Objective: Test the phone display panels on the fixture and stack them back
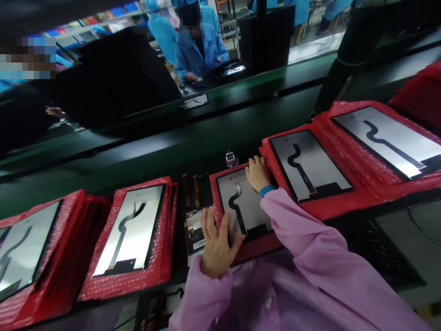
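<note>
A display panel (223, 188) with a grey-silver back and a black wavy flex cable (235, 204) lies on red bubble wrap (214, 188) in front of me. My left hand (217, 243) rests at its near left side, fingers spread, thumb and index by the cable's lower end. At the far right corner of the same panel is my right hand (258, 174), its fingers bent over the edge. What lies under those fingertips is hidden. Left of the panel, partly behind my left hand, sits an opened device part (195, 230) with a white label.
Similar panels on red wrap stand to the right (310, 156) and far right (396, 138), and in stacks to the left (129, 230) and far left (31, 248). A small metal clip-like object (230, 159) lies beyond. People in blue work across the green bench (213, 128).
</note>
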A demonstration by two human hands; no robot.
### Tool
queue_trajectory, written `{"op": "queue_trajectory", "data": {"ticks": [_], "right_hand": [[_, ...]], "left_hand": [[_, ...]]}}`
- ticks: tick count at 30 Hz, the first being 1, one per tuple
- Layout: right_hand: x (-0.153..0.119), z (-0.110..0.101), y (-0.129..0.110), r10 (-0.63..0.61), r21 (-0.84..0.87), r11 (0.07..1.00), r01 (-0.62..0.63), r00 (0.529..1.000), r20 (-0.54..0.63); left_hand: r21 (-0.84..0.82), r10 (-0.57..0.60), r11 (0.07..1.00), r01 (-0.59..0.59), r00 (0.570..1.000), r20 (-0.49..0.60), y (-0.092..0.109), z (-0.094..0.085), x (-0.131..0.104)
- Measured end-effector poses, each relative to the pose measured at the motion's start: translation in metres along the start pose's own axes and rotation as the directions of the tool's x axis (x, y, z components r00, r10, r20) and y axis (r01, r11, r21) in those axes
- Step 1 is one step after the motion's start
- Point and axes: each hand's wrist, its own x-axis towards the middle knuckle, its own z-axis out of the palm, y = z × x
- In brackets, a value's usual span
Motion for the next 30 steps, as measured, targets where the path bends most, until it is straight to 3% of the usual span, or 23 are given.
{"op": "queue_trajectory", "data": {"ticks": [3,8,11,15,18,21,23,26,28,30], "right_hand": [[0.006,0.003,0.000,0.019,-0.030,0.999,-0.019,1.000,-0.004],[0.018,0.003,0.001,0.019,0.050,0.999,-0.018,1.000,-0.015],[0.019,-0.005,0.001,-0.011,0.181,0.983,0.018,0.999,-0.039],[0.010,-0.024,-0.003,-0.092,0.365,0.924,0.119,0.992,-0.089],[0.000,-0.035,-0.008,-0.083,0.593,0.791,0.151,0.987,-0.140],[-0.008,-0.038,-0.013,0.022,0.804,0.587,0.089,0.992,-0.125],[-0.011,-0.036,-0.017,0.062,0.838,0.540,0.072,0.990,-0.125],[-0.012,-0.029,-0.022,0.056,0.881,0.471,0.050,0.995,-0.087],[-0.015,-0.023,-0.026,0.017,0.920,0.391,-0.025,1.000,0.019],[-0.018,-0.014,-0.029,-0.039,0.913,0.385,-0.132,0.986,0.160]], "left_hand": [[0.001,0.008,1.000,-0.008,0.992,0.130,0.009,0.015,-0.016],[-0.014,-0.069,0.997,0.071,0.989,0.128,0.008,0.017,-0.020],[-0.076,-0.182,0.978,0.194,0.973,0.145,0.013,0.012,-0.018],[-0.197,-0.359,0.898,0.393,0.914,0.188,0.013,0.008,-0.013],[-0.332,-0.412,0.840,0.429,0.903,0.125,0.005,0.004,-0.007],[-0.563,-0.499,0.670,0.484,0.855,0.141,-0.001,-0.006,-0.001],[-0.665,-0.510,0.549,0.506,0.833,0.214,-0.002,-0.015,0.002],[-0.714,-0.554,0.456,0.531,0.798,0.239,-0.003,-0.036,0.005],[-0.747,-0.648,0.344,0.570,0.719,0.250,-0.010,-0.054,0.007],[-0.771,-0.739,0.183,0.611,0.602,0.303,-0.026,-0.076,0.007]]}}
